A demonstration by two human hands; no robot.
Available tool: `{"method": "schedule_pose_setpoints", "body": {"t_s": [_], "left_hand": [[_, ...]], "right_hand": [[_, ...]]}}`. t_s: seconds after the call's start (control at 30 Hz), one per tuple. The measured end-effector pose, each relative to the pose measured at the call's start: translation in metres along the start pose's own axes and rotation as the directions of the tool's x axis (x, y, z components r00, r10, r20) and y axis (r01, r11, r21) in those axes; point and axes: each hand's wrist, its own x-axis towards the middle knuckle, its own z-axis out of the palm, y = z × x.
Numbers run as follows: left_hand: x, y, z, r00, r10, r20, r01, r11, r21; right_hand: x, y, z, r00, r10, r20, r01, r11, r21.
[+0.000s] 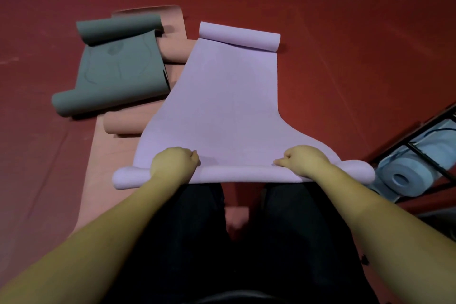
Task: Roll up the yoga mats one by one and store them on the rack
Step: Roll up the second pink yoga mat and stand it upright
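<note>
A lilac yoga mat lies spread on the red floor in front of me, its far end curled into a small roll. The near end is rolled into a thin tube across my knees. My left hand and my right hand press on top of that near roll, fingers curled over it, one toward each end. A grey mat, curled at both ends, lies to the left. A pink mat lies partly under the grey and lilac ones. A black metal rack stands at the right edge.
A rolled light-blue mat lies on the rack's low shelf at the right. Red floor surrounds the mats. My dark trousers fill the lower middle of the view.
</note>
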Motion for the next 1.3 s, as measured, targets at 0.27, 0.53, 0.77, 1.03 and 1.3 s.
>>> {"method": "schedule_pose_setpoints", "body": {"t_s": [0.27, 0.53, 0.77, 1.03, 1.3], "left_hand": [[-0.027, -0.022, 0.013, 0.805, 0.392, -0.445, -0.362, 0.919, 0.155], [-0.035, -0.042, 0.024, 0.879, 0.352, -0.322, -0.309, 0.934, 0.179], [-0.022, -0.041, 0.012, 0.957, 0.257, -0.132, -0.264, 0.964, -0.035], [-0.026, -0.043, 0.008, 0.981, 0.187, -0.051, -0.172, 0.961, 0.216], [-0.022, -0.037, -0.033, 0.986, 0.148, 0.078, -0.155, 0.983, 0.099]], "right_hand": [[0.002, -0.002, -0.003, 0.999, 0.045, -0.027, -0.047, 0.997, -0.056], [-0.017, 0.004, -0.001, 0.944, -0.060, -0.323, 0.113, 0.983, 0.145], [-0.040, 0.052, 0.022, 0.822, -0.113, -0.559, 0.213, 0.970, 0.117], [-0.041, 0.060, 0.039, 0.749, 0.102, -0.655, 0.087, 0.964, 0.249], [-0.039, 0.053, -0.005, 0.966, 0.190, -0.173, -0.149, 0.963, 0.224]]}}
